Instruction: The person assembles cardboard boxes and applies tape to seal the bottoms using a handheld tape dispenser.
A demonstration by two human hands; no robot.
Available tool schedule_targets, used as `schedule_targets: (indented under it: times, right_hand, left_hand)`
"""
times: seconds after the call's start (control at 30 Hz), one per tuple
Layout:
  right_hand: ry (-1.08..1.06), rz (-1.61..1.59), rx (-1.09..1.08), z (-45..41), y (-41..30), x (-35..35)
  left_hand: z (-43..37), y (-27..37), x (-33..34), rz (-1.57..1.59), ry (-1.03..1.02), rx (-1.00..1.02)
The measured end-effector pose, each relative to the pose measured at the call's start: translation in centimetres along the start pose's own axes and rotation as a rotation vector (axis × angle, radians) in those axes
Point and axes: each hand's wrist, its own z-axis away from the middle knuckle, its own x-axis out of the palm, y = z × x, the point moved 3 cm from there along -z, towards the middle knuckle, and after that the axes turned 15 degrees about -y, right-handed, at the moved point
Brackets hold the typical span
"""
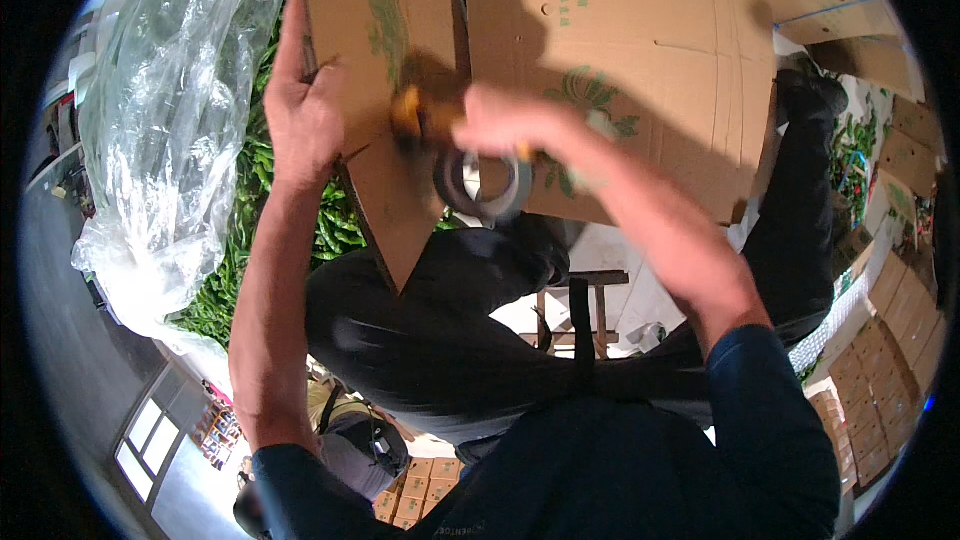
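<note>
My left hand (304, 109) grips the left side of a brown cardboard carton (352, 7), its index finger stretched up along the edge. The carton stands tilted over my left thigh and bears a green plant print. In my right hand (510, 120) is a tape dispenser (420, 112) with an orange part, held against or just over the carton; motion blur hides the contact. A large tape roll (484, 187) hangs below that hand. To the right lies a broad cardboard sheet or flattened carton (637, 75) with green print and writing.
On the left, long green peppers (255, 195) lie under clear plastic sheeting (172, 127). A small wooden stool (592, 315) stands between my legs. Several cartons (870, 390) are stacked at right, and more (420, 487) behind. A person in a cap (367, 450) is at lower left.
</note>
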Motion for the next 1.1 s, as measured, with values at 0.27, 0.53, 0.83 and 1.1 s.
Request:
schedule_targets:
  times: [0.27, 0.53, 0.83, 1.1]
  right_hand:
    - [0.182, -0.285, -0.409, 2.4, 3.0, 7.9]
    - [0.421, -0.136, -0.583, 14.6, -2.3, 8.5]
    - [0.574, -0.232, -0.275, 19.7, 6.4, 8.8]
    - [0.484, -0.432, -0.334, 21.4, 8.8, 8.2]
  left_hand:
    - [1.2, 2.3, -3.5, 0.156, 0.026, -0.059]
    - [6.5, 16.3, -5.2, 0.041, 0.227, -0.020]
    - [1.2, 13.1, 4.3, 0.311, -0.027, 0.008]
    - [1.5, 13.3, 5.4, 0.069, -0.014, 0.078]
